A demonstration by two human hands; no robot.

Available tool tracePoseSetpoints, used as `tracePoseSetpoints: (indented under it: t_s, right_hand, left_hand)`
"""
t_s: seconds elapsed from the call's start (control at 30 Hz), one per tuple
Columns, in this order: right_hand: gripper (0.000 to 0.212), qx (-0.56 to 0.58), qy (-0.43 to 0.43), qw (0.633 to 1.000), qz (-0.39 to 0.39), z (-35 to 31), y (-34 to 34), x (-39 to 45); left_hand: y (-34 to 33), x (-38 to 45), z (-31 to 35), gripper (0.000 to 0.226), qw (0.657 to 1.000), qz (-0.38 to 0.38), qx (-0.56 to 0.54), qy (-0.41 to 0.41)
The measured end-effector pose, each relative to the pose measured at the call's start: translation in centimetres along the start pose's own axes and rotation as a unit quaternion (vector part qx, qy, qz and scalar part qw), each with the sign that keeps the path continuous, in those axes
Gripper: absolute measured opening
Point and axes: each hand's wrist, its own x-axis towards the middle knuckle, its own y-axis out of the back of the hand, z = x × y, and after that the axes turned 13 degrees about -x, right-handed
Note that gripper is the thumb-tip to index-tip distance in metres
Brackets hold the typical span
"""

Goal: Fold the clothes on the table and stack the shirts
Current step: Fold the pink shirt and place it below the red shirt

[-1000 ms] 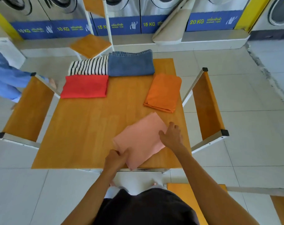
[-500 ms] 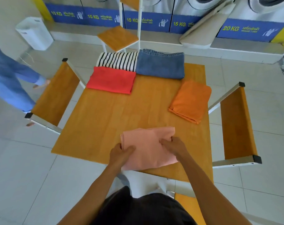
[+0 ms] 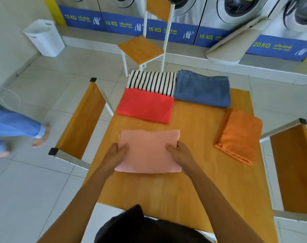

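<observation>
The left hand (image 3: 116, 152) and right hand (image 3: 180, 152) are each clamping a side of the folded pink shirt (image 3: 148, 151), which is lying on the bench (image 3: 193, 181) just before the red shirt (image 3: 145, 107). Uneven lifting risks the layers sliding apart, undoing the fold.

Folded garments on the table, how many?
5: pink one held near the front, red mid-left, striped and denim at the far edge, orange right. None visibly hidden.

The pink shirt (image 3: 147, 151), squared up, now sits held farther in from the table (image 3: 202, 181) edge.
</observation>
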Motion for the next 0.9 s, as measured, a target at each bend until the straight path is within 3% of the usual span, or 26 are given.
tracePoseSetpoints:
  t_s: [0.2,0.37,0.5,0.67,0.8,0.9]
  right_hand:
    - [0.011,0.051,0.005,0.999,0.017,-4.9,-2.8,3.7]
    - [0.033,0.043,-0.085,0.994,0.048,-5.6,-5.4,5.8]
    - [0.025,0.018,-0.108,0.990,0.093,-4.3,-6.1,6.0]
    - [0.022,0.011,-0.111,0.989,0.093,-4.5,-5.9,6.2]
    - [0.016,-0.008,-0.104,0.989,0.101,-5.0,-6.2,5.7]
    - [0.014,-0.012,-0.092,0.989,0.112,-5.5,-6.5,5.0]
  left_hand:
    - [3.6,6.0,4.7,0.048,0.999,0.008,0.017,-0.029]
    - [4.2,10.0,5.3,0.047,0.998,0.005,0.061,0.010]
    - [4.0,11.1,4.8,0.054,0.996,0.003,0.078,0.036]
    - [4.1,11.1,3.7,0.051,0.991,0.017,0.127,0.030]
    - [3.0,9.5,3.5,0.050,0.955,0.142,0.254,-0.058]
    - [1.9,7.9,3.5,0.059,0.933,0.146,0.288,-0.158]
